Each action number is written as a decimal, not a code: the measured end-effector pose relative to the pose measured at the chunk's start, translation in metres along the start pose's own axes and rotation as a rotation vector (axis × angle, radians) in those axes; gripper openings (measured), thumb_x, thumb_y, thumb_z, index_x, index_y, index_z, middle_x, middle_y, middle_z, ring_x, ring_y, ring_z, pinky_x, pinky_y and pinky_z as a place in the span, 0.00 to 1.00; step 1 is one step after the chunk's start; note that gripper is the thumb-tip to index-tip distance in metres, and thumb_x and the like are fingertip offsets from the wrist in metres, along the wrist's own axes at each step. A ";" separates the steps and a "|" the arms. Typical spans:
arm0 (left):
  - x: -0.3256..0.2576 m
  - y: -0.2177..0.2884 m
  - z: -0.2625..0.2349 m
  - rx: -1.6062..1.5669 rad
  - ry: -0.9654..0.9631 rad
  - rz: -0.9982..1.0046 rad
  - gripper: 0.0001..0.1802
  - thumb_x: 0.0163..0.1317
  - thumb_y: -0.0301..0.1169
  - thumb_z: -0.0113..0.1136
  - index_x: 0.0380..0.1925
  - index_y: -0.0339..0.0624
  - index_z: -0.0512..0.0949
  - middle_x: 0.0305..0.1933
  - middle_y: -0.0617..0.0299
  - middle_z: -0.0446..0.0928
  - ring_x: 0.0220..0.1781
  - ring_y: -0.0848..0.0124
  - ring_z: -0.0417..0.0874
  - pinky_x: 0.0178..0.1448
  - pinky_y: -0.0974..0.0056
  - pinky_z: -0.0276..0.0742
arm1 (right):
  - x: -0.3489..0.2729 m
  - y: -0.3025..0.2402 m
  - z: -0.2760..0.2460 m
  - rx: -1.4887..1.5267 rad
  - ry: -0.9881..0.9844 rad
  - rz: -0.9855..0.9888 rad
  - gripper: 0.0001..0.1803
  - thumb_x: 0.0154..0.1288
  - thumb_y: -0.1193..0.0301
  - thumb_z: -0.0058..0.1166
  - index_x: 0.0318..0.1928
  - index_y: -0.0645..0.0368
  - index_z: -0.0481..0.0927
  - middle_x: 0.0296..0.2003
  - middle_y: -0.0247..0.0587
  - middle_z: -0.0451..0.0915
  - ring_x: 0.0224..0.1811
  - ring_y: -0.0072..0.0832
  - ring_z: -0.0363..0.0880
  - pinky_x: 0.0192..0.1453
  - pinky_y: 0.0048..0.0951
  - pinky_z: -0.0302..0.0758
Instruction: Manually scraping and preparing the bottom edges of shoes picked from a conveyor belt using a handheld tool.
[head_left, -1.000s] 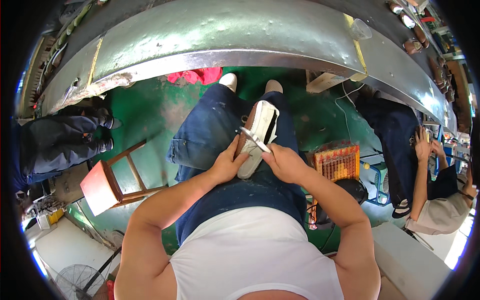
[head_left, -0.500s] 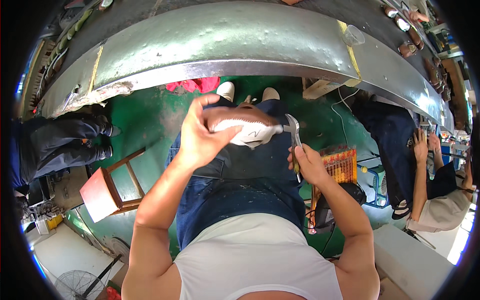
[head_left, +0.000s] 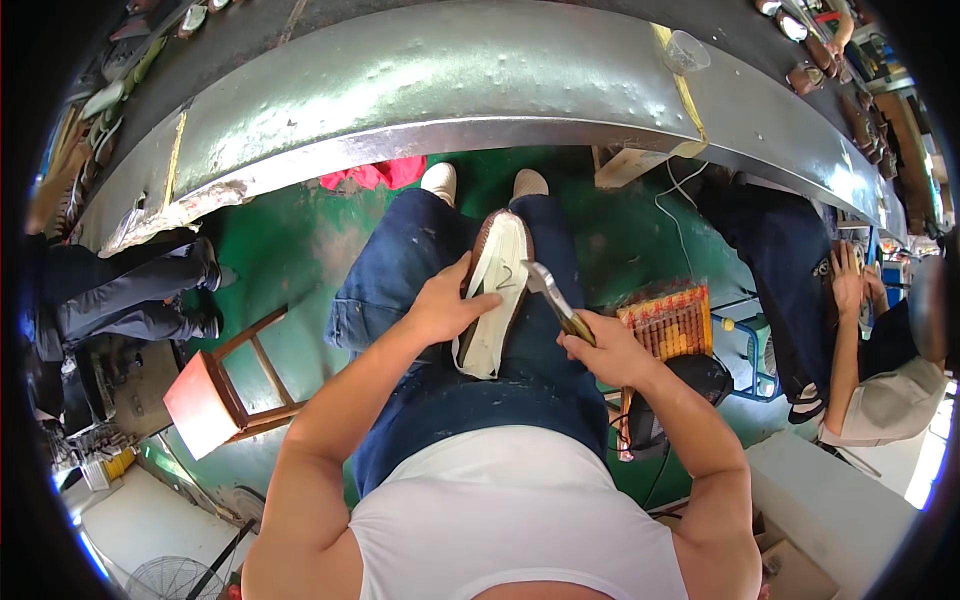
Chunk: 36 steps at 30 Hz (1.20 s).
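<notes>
Green-painted floor (head_left: 300, 250), scuffed and patchy, is seen beneath a long, dented metal bench (head_left: 420, 80) that curves across the far side. On the lap, over blue jeans (head_left: 420, 260), a shoe (head_left: 495, 295) is laid sole upward; its pale sole is smooth and elongated, edged by a brown rim, while the upper is hidden underneath. The left hand (head_left: 445, 305) is closed around the shoe's left edge, thumb on the sole, the fingers being tucked out of sight. The right hand (head_left: 605, 350) is wrapped shut around the handle of a hammer (head_left: 550, 290), whose metal head touches the sole; most of the handle is covered by the fist. A red-seated wooden stool (head_left: 215, 395) is seen at the left, partly cut off by an arm. Another person's hands at the far right are too small to be made out.
</notes>
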<state>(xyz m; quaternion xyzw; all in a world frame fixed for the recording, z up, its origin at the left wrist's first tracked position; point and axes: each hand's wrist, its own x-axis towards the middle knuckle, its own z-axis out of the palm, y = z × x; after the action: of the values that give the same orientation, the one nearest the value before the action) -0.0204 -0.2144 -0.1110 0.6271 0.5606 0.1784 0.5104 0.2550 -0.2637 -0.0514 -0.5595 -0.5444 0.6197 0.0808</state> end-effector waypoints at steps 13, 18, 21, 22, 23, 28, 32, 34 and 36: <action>-0.045 0.013 0.019 0.356 0.326 0.317 0.06 0.59 0.28 0.62 0.28 0.38 0.83 0.25 0.48 0.80 0.27 0.49 0.82 0.32 0.53 0.79 | 0.015 -0.032 -0.013 -0.533 -0.207 -0.306 0.21 0.65 0.67 0.54 0.49 0.74 0.75 0.46 0.65 0.80 0.52 0.56 0.78 0.57 0.46 0.74; -0.036 -0.025 0.040 0.048 0.375 0.263 0.13 0.70 0.33 0.54 0.47 0.35 0.78 0.46 0.43 0.80 0.48 0.52 0.83 0.53 0.57 0.78 | 0.024 -0.100 -0.031 -0.842 -0.454 0.010 0.16 0.66 0.65 0.54 0.42 0.69 0.78 0.40 0.61 0.82 0.48 0.53 0.81 0.53 0.47 0.76; -0.023 -0.062 0.059 -0.681 0.028 -0.041 0.36 0.77 0.37 0.45 0.76 0.33 0.44 0.77 0.47 0.55 0.79 0.63 0.53 0.78 0.64 0.49 | 0.032 -0.077 -0.029 -0.973 -0.405 -0.121 0.14 0.66 0.65 0.55 0.41 0.65 0.77 0.33 0.57 0.82 0.40 0.53 0.82 0.46 0.49 0.77; -0.024 -0.052 0.053 -0.837 -0.045 -0.036 0.39 0.76 0.38 0.46 0.77 0.36 0.39 0.79 0.49 0.51 0.80 0.64 0.50 0.79 0.64 0.46 | 0.034 -0.066 -0.028 -0.974 -0.340 -0.167 0.13 0.66 0.65 0.55 0.41 0.64 0.77 0.34 0.56 0.82 0.40 0.52 0.82 0.46 0.48 0.77; -0.027 -0.043 0.045 -0.992 -0.119 -0.031 0.42 0.76 0.40 0.46 0.77 0.39 0.35 0.80 0.51 0.47 0.80 0.65 0.47 0.79 0.64 0.44 | 0.035 -0.055 -0.025 -0.975 -0.274 -0.212 0.13 0.66 0.65 0.56 0.40 0.63 0.77 0.35 0.55 0.82 0.40 0.52 0.82 0.45 0.48 0.77; -0.025 -0.042 0.031 -0.787 -0.193 0.059 0.51 0.70 0.38 0.58 0.78 0.47 0.32 0.80 0.53 0.42 0.81 0.64 0.45 0.80 0.61 0.44 | 0.030 0.001 -0.006 -0.665 -0.084 -0.355 0.15 0.64 0.64 0.58 0.45 0.62 0.78 0.37 0.52 0.83 0.42 0.51 0.82 0.47 0.46 0.78; -0.018 -0.048 0.040 -0.593 -0.128 0.112 0.57 0.63 0.36 0.67 0.78 0.49 0.33 0.78 0.48 0.44 0.80 0.60 0.46 0.80 0.57 0.45 | 0.023 -0.001 -0.018 -0.559 -0.099 -0.357 0.22 0.62 0.65 0.60 0.54 0.64 0.77 0.41 0.56 0.81 0.45 0.51 0.81 0.50 0.43 0.77; -0.016 -0.052 0.045 -0.572 -0.104 0.134 0.57 0.63 0.36 0.67 0.78 0.49 0.34 0.77 0.47 0.46 0.80 0.59 0.47 0.80 0.57 0.46 | 0.016 -0.011 -0.018 -0.554 -0.147 -0.345 0.24 0.61 0.65 0.61 0.55 0.65 0.76 0.42 0.58 0.80 0.46 0.50 0.81 0.51 0.42 0.77; -0.016 -0.056 0.048 -0.497 -0.057 0.184 0.57 0.61 0.36 0.67 0.78 0.47 0.34 0.76 0.43 0.49 0.79 0.55 0.48 0.79 0.56 0.47 | 0.008 -0.017 -0.008 -0.981 0.274 -0.551 0.26 0.61 0.67 0.61 0.57 0.66 0.75 0.42 0.60 0.80 0.46 0.49 0.80 0.53 0.41 0.77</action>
<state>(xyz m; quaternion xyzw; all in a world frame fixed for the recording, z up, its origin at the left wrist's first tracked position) -0.0165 -0.2580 -0.1717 0.5357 0.4257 0.3384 0.6460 0.2501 -0.2469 -0.0415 -0.4442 -0.8782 0.1727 0.0402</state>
